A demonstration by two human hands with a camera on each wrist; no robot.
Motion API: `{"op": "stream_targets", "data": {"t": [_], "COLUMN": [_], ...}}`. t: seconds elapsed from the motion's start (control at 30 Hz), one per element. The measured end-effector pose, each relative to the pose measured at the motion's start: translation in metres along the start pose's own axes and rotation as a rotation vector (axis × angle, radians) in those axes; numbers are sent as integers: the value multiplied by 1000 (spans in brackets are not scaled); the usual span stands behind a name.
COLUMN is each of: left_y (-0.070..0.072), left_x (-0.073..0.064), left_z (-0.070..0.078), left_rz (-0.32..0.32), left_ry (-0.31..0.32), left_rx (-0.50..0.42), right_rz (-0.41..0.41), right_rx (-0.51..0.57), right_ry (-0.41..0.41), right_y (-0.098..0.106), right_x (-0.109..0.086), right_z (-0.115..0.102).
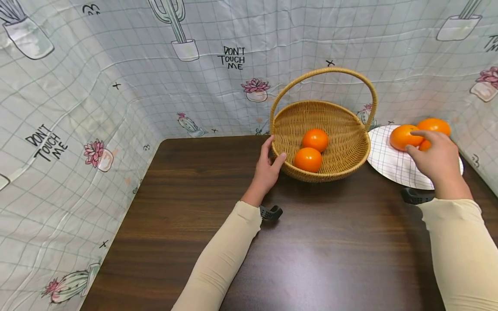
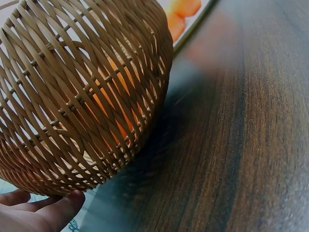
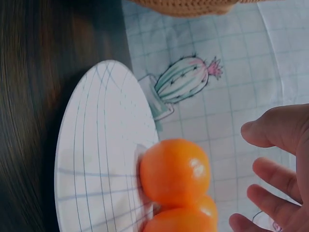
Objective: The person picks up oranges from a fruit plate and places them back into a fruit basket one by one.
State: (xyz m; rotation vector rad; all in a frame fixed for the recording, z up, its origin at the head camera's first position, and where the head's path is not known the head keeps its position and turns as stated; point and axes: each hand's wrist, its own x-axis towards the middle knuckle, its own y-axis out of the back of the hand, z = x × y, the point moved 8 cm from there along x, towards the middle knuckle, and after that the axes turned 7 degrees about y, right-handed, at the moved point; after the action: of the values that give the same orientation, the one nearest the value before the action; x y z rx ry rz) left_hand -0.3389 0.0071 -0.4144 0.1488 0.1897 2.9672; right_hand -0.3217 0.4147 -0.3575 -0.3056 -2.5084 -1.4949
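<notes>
On my head feed, the nearest orange lies ten o'clock from my empty, spread right hand; my outstretched left hand touches the wicker basket.

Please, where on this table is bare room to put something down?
Bare wood lies on the table left of the basket and left hand, and between the two sleeves. The near-left part of the plate is bare too. Its far side is crowded: oranges sit together by the right hand.

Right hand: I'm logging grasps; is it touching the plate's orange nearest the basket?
Apart: the right wrist view shows pale cloth between the right hand and that orange.
</notes>
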Motion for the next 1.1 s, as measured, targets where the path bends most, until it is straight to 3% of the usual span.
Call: {"op": "stream_targets", "data": {"t": [0.33,0.57,0.83,1.1], "left_y": [1,0,2,1], "left_x": [0,2,3,1], "left_z": [1,0,-2,-3], "left_rz": [10,-24,1,7], "left_ry": [-2,-1,10,12], "left_rx": [4,0,7,11], "right_rz": [-7,-34,-47,-82], "right_rx": [-43,-70,-72,-88], "right_ry": [32,29,-11,-103], "right_y": [0,-2,-3,-6], "right_x": [6,8,10,10], "right_z": [12,25,35,52]}}
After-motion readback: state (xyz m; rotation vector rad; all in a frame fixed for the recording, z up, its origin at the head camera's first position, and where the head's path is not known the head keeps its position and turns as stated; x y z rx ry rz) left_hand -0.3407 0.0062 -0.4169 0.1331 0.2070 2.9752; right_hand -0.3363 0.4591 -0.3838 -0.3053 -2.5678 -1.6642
